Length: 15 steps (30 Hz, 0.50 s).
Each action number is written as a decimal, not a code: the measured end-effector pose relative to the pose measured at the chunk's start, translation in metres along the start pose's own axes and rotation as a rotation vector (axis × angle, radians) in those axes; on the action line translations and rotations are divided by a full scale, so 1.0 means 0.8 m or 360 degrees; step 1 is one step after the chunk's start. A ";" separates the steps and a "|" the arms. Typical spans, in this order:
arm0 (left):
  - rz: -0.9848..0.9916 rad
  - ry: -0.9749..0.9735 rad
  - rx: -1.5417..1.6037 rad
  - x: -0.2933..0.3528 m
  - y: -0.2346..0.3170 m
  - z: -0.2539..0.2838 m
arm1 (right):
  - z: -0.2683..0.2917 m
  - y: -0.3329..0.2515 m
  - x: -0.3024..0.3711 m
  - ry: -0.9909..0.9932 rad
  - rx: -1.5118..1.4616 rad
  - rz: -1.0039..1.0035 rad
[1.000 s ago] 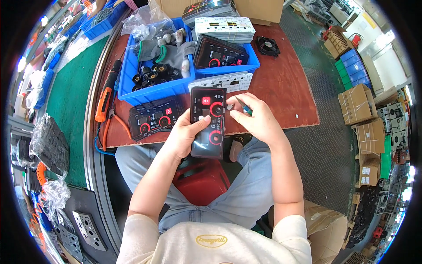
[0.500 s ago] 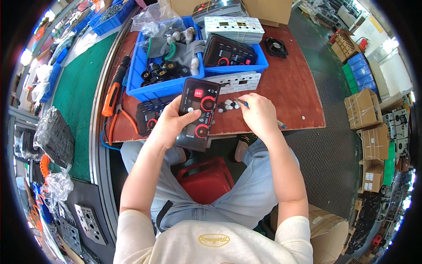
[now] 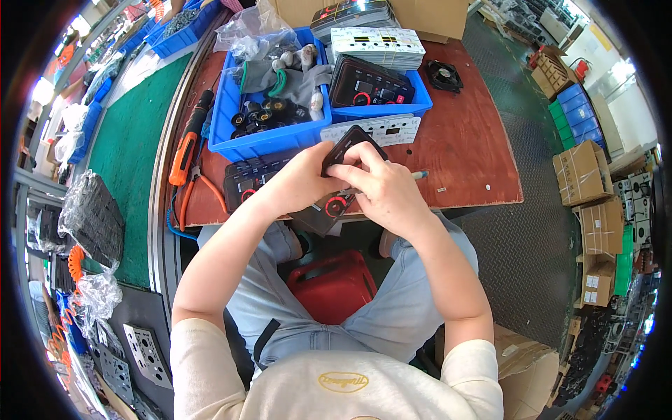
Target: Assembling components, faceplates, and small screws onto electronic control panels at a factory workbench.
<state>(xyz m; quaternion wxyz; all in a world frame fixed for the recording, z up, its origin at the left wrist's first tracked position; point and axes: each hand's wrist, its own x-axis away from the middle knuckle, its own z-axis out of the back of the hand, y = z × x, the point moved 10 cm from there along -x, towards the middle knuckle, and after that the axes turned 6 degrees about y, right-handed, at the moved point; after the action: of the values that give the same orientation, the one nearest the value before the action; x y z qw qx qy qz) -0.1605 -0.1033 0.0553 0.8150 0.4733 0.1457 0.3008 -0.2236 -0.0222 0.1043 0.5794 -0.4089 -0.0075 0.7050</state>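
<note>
My left hand (image 3: 304,178) grips a black faceplate (image 3: 320,218) with red ring markings, holding it tilted above the table's front edge. Over the plate's upper part, my right hand (image 3: 388,189) presses its fingertips against the surface. A slim pen-like tool (image 3: 420,175) sticks out beyond the right hand, held in its bent fingers; its tip is hidden. Whatever lies under the right fingertips cannot be seen. More black faceplates (image 3: 241,183) rest on the table beside my left hand. A white panel with cut-outs (image 3: 385,130) lies just beyond both hands.
A blue bin (image 3: 269,145) holds black knobs (image 3: 269,115) and grey gloves. Another blue bin (image 3: 395,110) carries stacked panels. An orange power screwdriver (image 3: 183,157) and pliers (image 3: 204,185) lie left; a black fan (image 3: 443,75) sits at the far right of the red table (image 3: 476,140).
My right hand has moved left from the small black and white parts on the table onto the faceplate. The plate has tilted, and both hands now cover much of it.
</note>
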 end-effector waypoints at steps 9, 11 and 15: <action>0.0114 -0.0026 -0.0252 0.006 -0.020 0.044 | 0.033 0.054 0.014 0.0080 0.0105 -0.0307; 0.0119 -0.0075 -0.0409 0.011 -0.017 0.055 | 0.032 0.058 0.015 0.0093 0.0078 -0.0336; 0.0164 -0.0270 -0.0570 0.021 -0.031 0.080 | 0.034 0.064 0.013 0.0078 0.0080 -0.0477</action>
<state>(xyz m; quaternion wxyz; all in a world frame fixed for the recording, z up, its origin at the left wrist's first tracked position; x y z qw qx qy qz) -0.1055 -0.1457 0.0676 0.8790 0.3512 -0.0036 0.3224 -0.2815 -0.0179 0.0918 0.6883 -0.4057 -0.0366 0.6003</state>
